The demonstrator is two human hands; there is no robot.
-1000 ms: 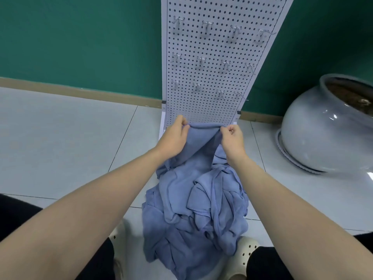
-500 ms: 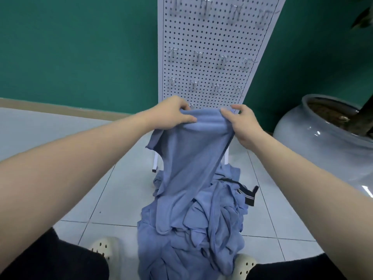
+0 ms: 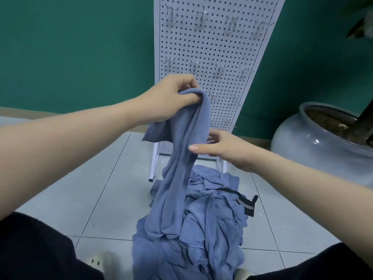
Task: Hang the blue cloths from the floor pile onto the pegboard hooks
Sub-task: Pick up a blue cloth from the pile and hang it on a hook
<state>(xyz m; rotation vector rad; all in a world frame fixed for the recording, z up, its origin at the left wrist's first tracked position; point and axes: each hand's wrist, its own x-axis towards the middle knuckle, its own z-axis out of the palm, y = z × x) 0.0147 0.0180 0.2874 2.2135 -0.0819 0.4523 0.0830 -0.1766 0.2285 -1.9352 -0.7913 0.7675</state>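
Left hand [image 3: 171,98]: raised before the board, fingers curled round the top edge of one soft blue cloth [image 3: 181,158].
Right hand [image 3: 224,150]: lower, fingers straight, thumb touching the hanging cloth.
Cloth: draped down onto the crumpled blue pile [image 3: 197,223] on the tiled floor [image 3: 80,188].
White perforated pegboard [image 3: 214,47]: upright behind, bare metal hooks [image 3: 202,16].

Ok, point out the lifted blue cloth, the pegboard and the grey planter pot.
lifted blue cloth [image 3: 181,158], head view, hanging middle.
pegboard [image 3: 214,47], head view, bare perforated panel.
grey planter pot [image 3: 302,146], head view, glazed side.
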